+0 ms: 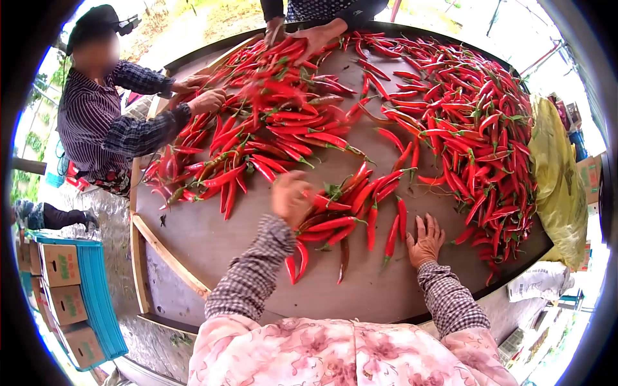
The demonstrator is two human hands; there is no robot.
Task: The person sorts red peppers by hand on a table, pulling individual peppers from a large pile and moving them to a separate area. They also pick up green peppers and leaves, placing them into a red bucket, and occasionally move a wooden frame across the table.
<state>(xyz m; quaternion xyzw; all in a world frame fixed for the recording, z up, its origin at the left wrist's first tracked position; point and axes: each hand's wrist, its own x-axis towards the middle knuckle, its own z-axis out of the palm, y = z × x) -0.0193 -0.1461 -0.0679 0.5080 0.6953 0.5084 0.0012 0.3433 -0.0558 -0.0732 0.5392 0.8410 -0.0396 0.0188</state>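
Observation:
My left hand (293, 198) is over the left end of a small heap of red chili peppers (335, 224) in the middle of the table. Motion smears its curled fingers, so I cannot tell whether a pepper is in them. Resting flat on the table (380, 293), my right hand (426, 242) has its fingers spread and holds nothing. Two loose chili peppers (393, 238) lie just left of it. Below the small heap is a dark, brownish pepper (344, 260).
A large chili pile (476, 135) covers the table's right side, beside a yellow sack (557, 183). At left, a person (96, 122) reaches into another pile (257, 128), as do a second person's hands (322, 38) at the far edge. Cardboard boxes (67, 302) stand lower left.

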